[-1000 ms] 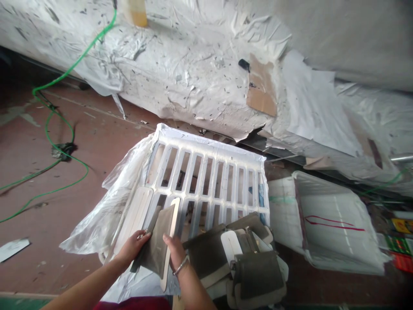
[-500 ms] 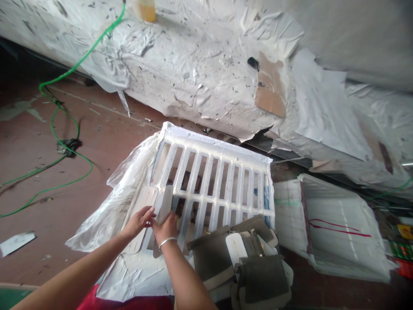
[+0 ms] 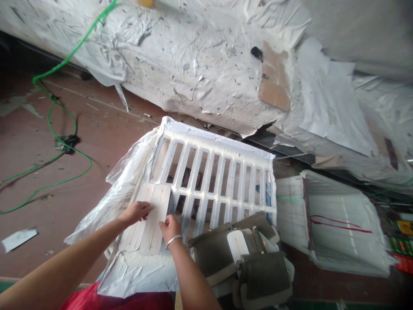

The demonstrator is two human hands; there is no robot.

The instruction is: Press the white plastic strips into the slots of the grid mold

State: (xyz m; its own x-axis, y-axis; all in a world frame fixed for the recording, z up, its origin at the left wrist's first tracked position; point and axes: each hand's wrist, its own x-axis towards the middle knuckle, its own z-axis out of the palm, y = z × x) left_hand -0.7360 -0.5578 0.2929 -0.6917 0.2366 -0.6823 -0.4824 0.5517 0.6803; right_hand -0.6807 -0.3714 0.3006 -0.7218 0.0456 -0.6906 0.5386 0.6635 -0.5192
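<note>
A red-brown floor (image 3: pixel 26 155) spreads on the left, and a counter (image 3: pixel 200 56) under wrinkled, marked white sheeting runs across the far side. On the counter lie a piece of cardboard (image 3: pixel 273 82) and, at its left, a small black object (image 3: pixel 256 52). A green cable (image 3: pixel 105 13) drops from the far left and loops over the floor; a paper (image 3: pixel 20 239) lies nearer, at the left edge.

In the near middle stands a white slatted rack (image 3: pixel 221 146), with clear plastic (image 3: pixel 97 215) hanging along its left side. Two pale, round-ended panels lie side by side on the rack's near left part: the left panel (image 3: pixel 130 237) and the right panel (image 3: pixel 153 241), each with long slits.

The left hand (image 3: pixel 138 212) is over the left panel, fingers narrowly together, their tips at the right panel's left side. The right hand (image 3: pixel 170 227) is at that panel's right edge, fingers curled; I cannot tell whether either hand grips it. A bracelet (image 3: pixel 173 240) circles the right wrist.

At the near right, dark pouches (image 3: pixel 266 275) with pale edges overlap in a pile against the rack, with a white piece (image 3: pixel 237 244) among them. Farther right, a white bin (image 3: pixel 342 200) lies with its opening in view, a red cord (image 3: pixel 346 228) inside it.
</note>
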